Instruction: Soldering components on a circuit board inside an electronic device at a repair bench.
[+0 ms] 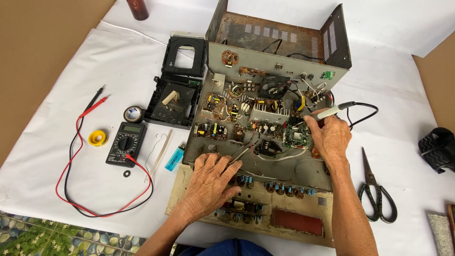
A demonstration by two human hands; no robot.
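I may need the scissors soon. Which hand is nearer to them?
Right. The right hand is just left of the scissors, holding a soldering iron; the left hand rests farther left.

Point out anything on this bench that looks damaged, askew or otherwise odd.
The metal chassis is rusty and stained inside, and its front panel lies flat, detached, with worn, discoloured edges. Loose wires trail over the circuit boards. The right hand holds a soldering iron; the left hand rests on the panel.

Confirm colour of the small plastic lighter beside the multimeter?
Translucent blue lighter, clearest in the head view.
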